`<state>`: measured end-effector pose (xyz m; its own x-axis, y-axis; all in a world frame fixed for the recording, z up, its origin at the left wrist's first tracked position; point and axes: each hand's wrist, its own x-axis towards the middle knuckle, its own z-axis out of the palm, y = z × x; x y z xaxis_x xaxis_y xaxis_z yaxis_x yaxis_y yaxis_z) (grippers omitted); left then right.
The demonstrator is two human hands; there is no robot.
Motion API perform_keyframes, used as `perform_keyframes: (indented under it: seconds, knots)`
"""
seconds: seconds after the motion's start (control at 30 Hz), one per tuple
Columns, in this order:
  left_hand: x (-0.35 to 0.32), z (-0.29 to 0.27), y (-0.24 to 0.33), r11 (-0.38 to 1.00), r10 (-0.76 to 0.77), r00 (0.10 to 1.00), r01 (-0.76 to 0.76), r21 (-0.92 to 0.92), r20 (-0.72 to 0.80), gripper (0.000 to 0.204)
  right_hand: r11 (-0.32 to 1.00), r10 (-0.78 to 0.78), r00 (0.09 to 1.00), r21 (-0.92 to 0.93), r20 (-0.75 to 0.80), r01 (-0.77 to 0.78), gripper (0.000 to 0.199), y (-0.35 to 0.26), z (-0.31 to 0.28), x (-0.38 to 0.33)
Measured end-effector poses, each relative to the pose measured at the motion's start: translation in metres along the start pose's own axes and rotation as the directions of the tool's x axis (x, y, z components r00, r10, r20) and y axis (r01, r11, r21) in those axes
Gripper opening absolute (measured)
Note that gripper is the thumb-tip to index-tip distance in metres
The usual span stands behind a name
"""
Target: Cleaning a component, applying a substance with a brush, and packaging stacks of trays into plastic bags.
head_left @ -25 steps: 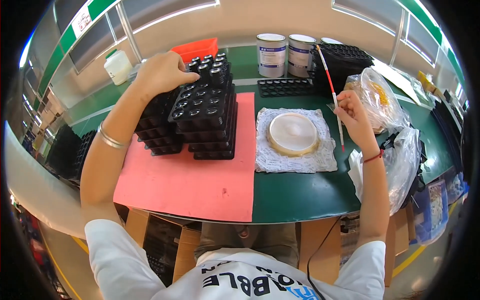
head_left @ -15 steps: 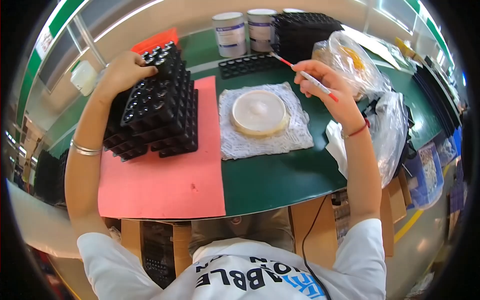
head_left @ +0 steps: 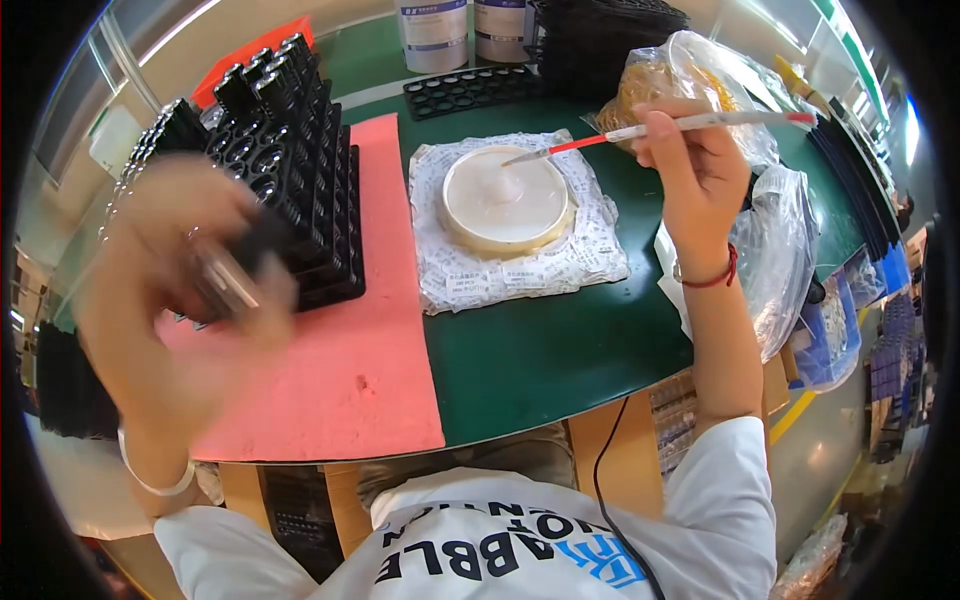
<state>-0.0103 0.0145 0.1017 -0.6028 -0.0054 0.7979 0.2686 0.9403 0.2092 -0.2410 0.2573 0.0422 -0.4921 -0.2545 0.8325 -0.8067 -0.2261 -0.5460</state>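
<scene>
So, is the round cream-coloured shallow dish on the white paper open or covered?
Open. The round cream-coloured dish has no lid, its pale contents show, and the thin red-and-white brush in the right hand points at them.

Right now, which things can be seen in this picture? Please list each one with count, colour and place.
Moulded trays: two stacks, black, on the far left of the pink mat.
Pink mat: one, on the left of the table.
Green table: one, under everything.
Round dish: one, cream, on white printed paper, centre.
Flat tray: one, black, behind the dish.
Cans: two, white, far edge.
Plastic bags: clear, on the right.
Brush: one, white and red, tip over the dish.
Left hand: blurred, holding a small dark object.
Right hand: holding the brush.
</scene>
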Motion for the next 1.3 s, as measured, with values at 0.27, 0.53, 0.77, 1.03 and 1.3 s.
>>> perform_keyframes:
  seconds: [0.27,0.53,0.77,1.03,1.3]
  knots:
    - [-0.075,0.043,-0.026,0.955,-0.062,0.858,0.2,-0.221,0.51,0.038,0.996,-0.081,0.995,-0.022,0.056,0.083,0.007,-0.013,0.015,-0.009]
    - [-0.084,0.05,-0.043,0.763,-0.176,0.785,0.49,-0.422,0.593,0.035,0.959,-0.196,0.919,-0.131,0.342,0.253,0.012,-0.016,0.017,-0.014]
    - [-0.076,0.044,-0.045,0.658,-0.266,0.709,0.629,-0.415,0.653,0.036,0.996,-0.078,0.97,0.064,0.23,0.065,0.025,-0.006,0.022,-0.01]
    - [-0.075,0.036,-0.04,0.334,-0.385,0.531,0.843,-0.422,0.755,0.03,0.84,0.463,0.876,0.381,-0.134,-0.386,0.024,-0.001,0.02,0.002]
    - [-0.077,0.036,-0.04,0.216,-0.336,0.503,0.864,-0.455,0.796,0.028,0.668,0.646,0.76,0.536,-0.072,-0.517,0.022,0.022,0.007,0.0]
